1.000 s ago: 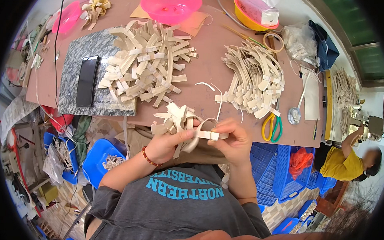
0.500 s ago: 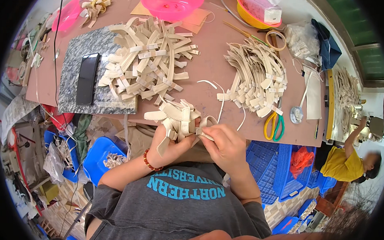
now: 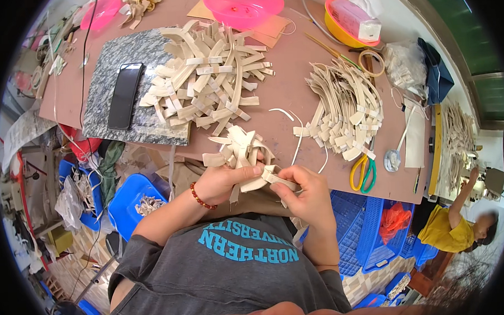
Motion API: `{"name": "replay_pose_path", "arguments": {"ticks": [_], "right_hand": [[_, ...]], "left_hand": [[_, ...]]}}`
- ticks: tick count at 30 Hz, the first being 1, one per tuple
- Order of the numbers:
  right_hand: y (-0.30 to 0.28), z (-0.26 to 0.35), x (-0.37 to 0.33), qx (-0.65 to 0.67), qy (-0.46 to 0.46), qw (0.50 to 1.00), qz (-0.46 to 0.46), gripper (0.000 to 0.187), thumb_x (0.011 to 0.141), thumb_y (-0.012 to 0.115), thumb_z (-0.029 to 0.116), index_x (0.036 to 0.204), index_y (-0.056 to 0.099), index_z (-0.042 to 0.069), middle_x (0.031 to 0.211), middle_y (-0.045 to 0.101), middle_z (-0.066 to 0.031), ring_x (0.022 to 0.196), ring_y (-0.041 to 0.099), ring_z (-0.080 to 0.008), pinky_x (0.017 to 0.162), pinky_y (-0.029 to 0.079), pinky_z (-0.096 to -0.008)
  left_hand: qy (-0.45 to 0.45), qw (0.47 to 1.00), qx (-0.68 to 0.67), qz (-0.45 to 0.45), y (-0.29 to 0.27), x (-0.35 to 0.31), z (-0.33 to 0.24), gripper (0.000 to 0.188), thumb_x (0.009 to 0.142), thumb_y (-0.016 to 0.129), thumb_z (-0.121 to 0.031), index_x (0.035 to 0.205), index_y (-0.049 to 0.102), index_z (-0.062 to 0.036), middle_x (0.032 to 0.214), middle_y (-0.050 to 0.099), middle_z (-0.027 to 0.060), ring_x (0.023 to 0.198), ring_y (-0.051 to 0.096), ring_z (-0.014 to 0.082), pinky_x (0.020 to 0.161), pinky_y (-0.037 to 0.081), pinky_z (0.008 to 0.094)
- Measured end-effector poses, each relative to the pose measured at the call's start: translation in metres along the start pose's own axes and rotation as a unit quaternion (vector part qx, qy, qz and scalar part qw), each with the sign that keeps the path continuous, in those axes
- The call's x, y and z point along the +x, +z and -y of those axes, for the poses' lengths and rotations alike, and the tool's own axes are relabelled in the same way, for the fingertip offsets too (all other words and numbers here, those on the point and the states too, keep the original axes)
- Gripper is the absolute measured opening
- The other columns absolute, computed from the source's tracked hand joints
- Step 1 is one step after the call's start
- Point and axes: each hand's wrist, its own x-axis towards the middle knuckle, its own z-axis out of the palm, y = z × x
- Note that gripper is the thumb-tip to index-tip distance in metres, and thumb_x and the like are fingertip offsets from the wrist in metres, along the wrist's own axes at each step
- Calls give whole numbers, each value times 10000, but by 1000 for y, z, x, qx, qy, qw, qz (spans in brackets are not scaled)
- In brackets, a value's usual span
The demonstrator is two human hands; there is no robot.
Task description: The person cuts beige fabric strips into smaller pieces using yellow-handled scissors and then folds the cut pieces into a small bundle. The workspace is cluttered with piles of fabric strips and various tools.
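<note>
My left hand [image 3: 228,183], with a beaded bracelet at the wrist, is closed round a bunch of cream fabric straps [image 3: 240,147] at the table's near edge. My right hand [image 3: 304,192] pinches the end of one strap [image 3: 280,180] that bends out of the bunch. Beyond my hands lies a big tangled pile of similar straps [image 3: 210,75], partly on a grey stone slab [image 3: 103,101]. To the right, a second pile of straps [image 3: 347,109] lies more in line. Thin white strips [image 3: 297,142] rest on the table between the piles.
A black phone [image 3: 125,96] lies on the slab. Green-and-yellow-handled scissors [image 3: 363,173] sit at the right pile's near end. Pink [image 3: 244,8] and yellow [image 3: 345,35] basins stand at the back. Blue baskets [image 3: 382,236] are below right; a person in a yellow shirt [image 3: 446,229] works farther right.
My right hand has moved slightly down and right, drawing the strap end away from the bunch. The bunch has turned in my left hand. The whole view has shifted a little.
</note>
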Motion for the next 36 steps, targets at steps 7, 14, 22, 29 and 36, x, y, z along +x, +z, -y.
{"name": "replay_pose_path", "arguments": {"ticks": [7,14,22,29,36], "right_hand": [[30,-14,4,311,49,927,-206,132,936,475,73,1013,548,-5,897,635,-47,837,573,-82,753,457,-226],[76,11,6,-39,-152,975,-156,117,738,674,21,819,589,23,838,567,-97,708,574,-243,639,460,-304],[156,-8,32,348,69,890,286,504,876,577,86,1305,329,-5,1077,575,-112,797,566,-106,756,477,-260],[243,-6,71,517,194,807,211,244,950,475,266,1024,532,40,757,539,-2,607,469,-58,556,391,-191],[184,-17,52,313,130,917,212,304,955,454,253,711,479,74,560,363,56,473,275,-28,431,205,-203]], "left_hand": [[40,997,-57,32,4,-1,9,296,893,569,-127,1165,504,-32,1065,586,68,990,561,157,893,437,312],[139,989,47,-5,-15,-30,21,297,863,595,-64,1146,514,-23,1034,601,47,950,565,119,833,466,271],[211,939,3,-270,-104,-123,7,237,898,545,-236,983,623,-30,966,617,42,933,549,143,870,397,298],[279,899,-47,-333,-139,-144,0,199,859,601,-159,1009,602,-28,914,642,37,872,589,129,811,444,295],[184,947,109,-239,-137,-141,-1,267,846,611,-87,1097,559,-12,978,643,84,921,622,161,783,500,286]]}}
